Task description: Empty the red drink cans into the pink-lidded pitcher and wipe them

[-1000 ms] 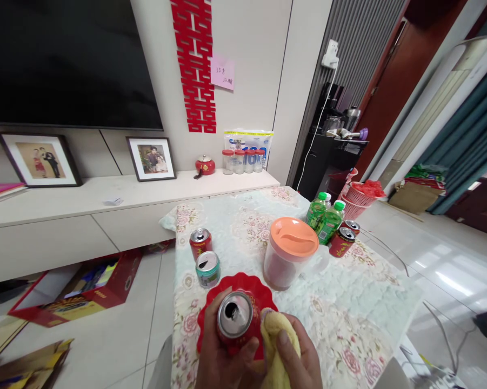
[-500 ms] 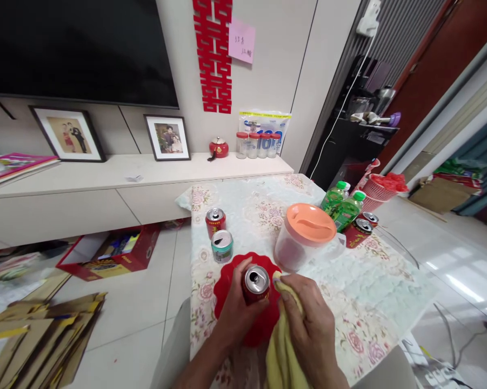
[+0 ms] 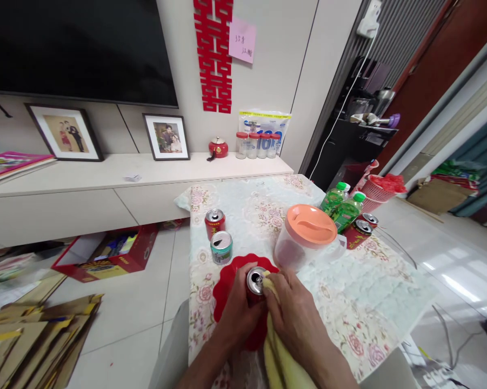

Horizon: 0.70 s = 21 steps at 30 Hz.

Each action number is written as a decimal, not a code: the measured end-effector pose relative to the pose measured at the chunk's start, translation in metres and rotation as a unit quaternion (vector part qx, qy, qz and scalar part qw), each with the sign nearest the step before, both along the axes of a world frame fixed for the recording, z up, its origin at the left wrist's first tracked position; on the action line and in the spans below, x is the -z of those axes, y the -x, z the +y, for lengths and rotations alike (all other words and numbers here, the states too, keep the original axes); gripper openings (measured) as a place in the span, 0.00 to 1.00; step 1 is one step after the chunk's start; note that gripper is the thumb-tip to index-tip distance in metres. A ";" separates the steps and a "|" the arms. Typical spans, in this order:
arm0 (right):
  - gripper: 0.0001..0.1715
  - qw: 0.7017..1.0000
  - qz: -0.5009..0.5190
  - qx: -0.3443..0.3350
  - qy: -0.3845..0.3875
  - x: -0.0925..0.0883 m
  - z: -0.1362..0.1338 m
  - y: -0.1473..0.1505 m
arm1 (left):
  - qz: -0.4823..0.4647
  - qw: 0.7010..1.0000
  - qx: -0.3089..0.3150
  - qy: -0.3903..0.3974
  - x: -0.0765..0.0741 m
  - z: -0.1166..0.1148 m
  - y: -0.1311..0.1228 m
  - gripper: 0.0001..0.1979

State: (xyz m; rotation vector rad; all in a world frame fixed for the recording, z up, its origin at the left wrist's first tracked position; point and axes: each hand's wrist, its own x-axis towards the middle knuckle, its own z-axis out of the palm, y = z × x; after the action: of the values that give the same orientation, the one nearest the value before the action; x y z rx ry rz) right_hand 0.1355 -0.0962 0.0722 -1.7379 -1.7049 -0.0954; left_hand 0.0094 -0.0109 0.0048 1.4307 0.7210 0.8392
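My left hand (image 3: 237,310) is wrapped round an opened red drink can (image 3: 255,281), holding it above a red plastic plate (image 3: 225,283) on the table. My right hand (image 3: 294,313) grips a yellow cloth (image 3: 281,362) and presses a corner of it onto the can's top rim. Just beyond the plate stand a teal can (image 3: 221,247) and another red can (image 3: 214,222), both opened.
A clear jug with an orange lid (image 3: 306,237) stands right of the plate. Two green bottles (image 3: 342,208) and red cans (image 3: 359,231) sit at the far right of the flowered tablecloth (image 3: 348,292). Flattened cardboard (image 3: 32,335) and a red box (image 3: 105,256) lie on the floor at left.
The can has come down closer to the plate. My right hand moved the cloth from the can's side up onto its top.
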 end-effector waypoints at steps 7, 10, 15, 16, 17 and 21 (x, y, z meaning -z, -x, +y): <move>0.10 0.999 0.010 0.020 -0.027 0.005 -0.005 0.022 | 0.017 1.000 -0.020 0.009 -0.003 -0.002 0.002 0.32; 0.10 0.999 0.023 0.014 -0.040 0.007 -0.007 0.022 | 0.015 0.999 -0.032 0.010 -0.003 -0.003 0.001 0.31; 0.13 0.999 0.012 0.012 -0.043 0.010 -0.006 0.007 | 0.007 1.000 -0.028 0.001 0.002 -0.002 -0.001 0.31; 0.14 0.999 0.007 0.015 -0.035 0.010 -0.004 0.002 | 0.004 1.000 -0.025 -0.007 0.003 -0.001 -0.001 0.31; 0.14 1.000 0.002 0.015 -0.024 0.009 -0.001 -0.003 | 0.002 1.000 -0.022 -0.013 0.004 -0.001 -0.001 0.31; 0.13 1.000 -0.010 0.001 0.028 0.002 0.016 -0.018 | -0.013 1.000 0.002 -0.026 0.003 0.002 0.001 0.32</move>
State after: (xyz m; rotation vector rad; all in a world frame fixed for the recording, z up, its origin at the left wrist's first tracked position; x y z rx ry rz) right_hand 0.1536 -0.0803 0.0707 -1.7847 -1.7359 -0.0662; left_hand 0.0084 -0.0085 0.0023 1.4646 0.6810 0.8771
